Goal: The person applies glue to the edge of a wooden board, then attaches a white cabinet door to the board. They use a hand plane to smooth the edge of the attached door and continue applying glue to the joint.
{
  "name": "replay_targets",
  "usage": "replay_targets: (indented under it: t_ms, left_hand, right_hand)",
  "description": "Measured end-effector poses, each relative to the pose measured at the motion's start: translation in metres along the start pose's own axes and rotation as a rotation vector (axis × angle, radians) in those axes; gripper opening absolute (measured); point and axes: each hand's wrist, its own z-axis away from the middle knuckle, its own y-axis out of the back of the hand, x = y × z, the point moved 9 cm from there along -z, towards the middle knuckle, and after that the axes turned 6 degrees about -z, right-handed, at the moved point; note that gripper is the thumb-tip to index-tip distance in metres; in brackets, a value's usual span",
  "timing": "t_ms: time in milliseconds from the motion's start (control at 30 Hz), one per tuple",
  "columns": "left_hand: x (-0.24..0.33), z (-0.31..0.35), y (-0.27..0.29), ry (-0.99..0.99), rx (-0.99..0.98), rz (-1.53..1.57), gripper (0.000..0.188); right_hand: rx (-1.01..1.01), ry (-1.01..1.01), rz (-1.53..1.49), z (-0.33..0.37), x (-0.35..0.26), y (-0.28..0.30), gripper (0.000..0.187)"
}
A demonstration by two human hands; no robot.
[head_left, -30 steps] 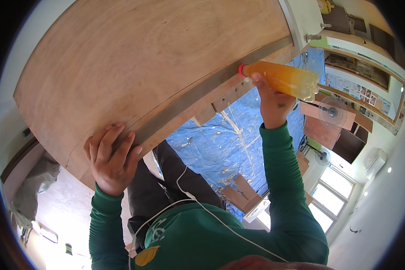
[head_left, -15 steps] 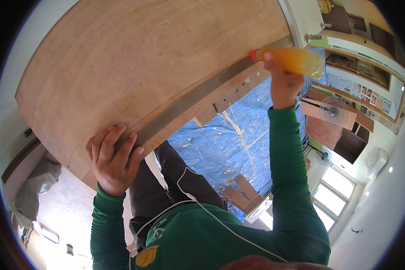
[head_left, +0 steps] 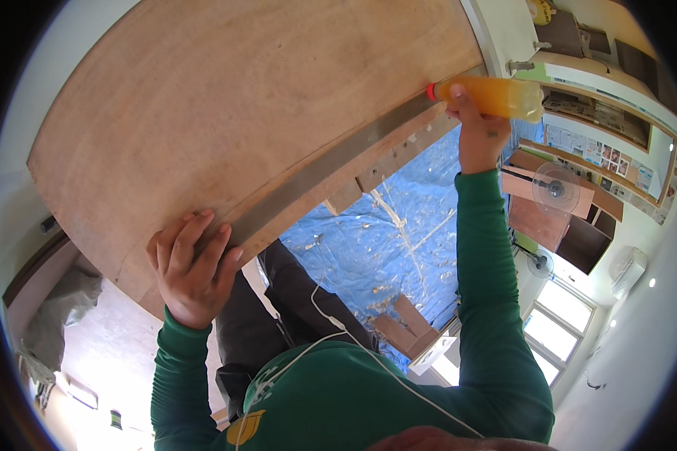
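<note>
A clear plastic bottle (head_left: 500, 99) with a red cap and yellow-orange contents lies nearly level in my right hand (head_left: 480, 135), its capped end pointing left. That cap is at the far right end of a long grey-brown strip (head_left: 316, 176) along the edge of a large plywood panel (head_left: 256, 105). Whether the cap touches the strip I cannot tell. My left hand (head_left: 190, 263) rests with spread fingers on the near left end of the strip and the panel beside it, holding nothing.
A blue sheet (head_left: 384, 240) with debris covers the floor below the panel. Wood offcuts (head_left: 408, 325) lie on it. Fans (head_left: 555, 188) and brown cabinets (head_left: 590, 239) stand to the right. A white cable (head_left: 335, 322) hangs across my front. Crumpled grey plastic (head_left: 62, 316) is at the left.
My right hand and the bottle have shifted slightly to the right and away from me. The left hand stays almost where it was. The white cable has swung a little.
</note>
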Motion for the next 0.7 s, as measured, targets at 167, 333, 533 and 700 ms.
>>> replay_targets:
  t_ms: [167, 333, 533, 700]
  left_hand:
    - [0.001, 0.001, 0.000, -0.005, 0.005, -0.009, 0.032]
    - [0.000, 0.001, -0.001, -0.003, 0.008, 0.000, 0.032]
    - [0.000, 0.001, 0.000, 0.005, 0.009, 0.000, 0.033]
    - [0.000, -0.002, 0.001, 0.005, 0.006, 0.016, 0.032]
  right_hand:
    - [-0.086, 0.130, 0.085, 0.010, -0.001, -0.006, 0.028]
    - [-0.009, 0.025, 0.037, -0.011, 0.013, 0.015, 0.027]
    - [-0.055, 0.161, 0.019, 0.040, -0.009, -0.006, 0.028]
    - [-0.022, 0.040, 0.069, 0.020, 0.005, 0.006, 0.026]
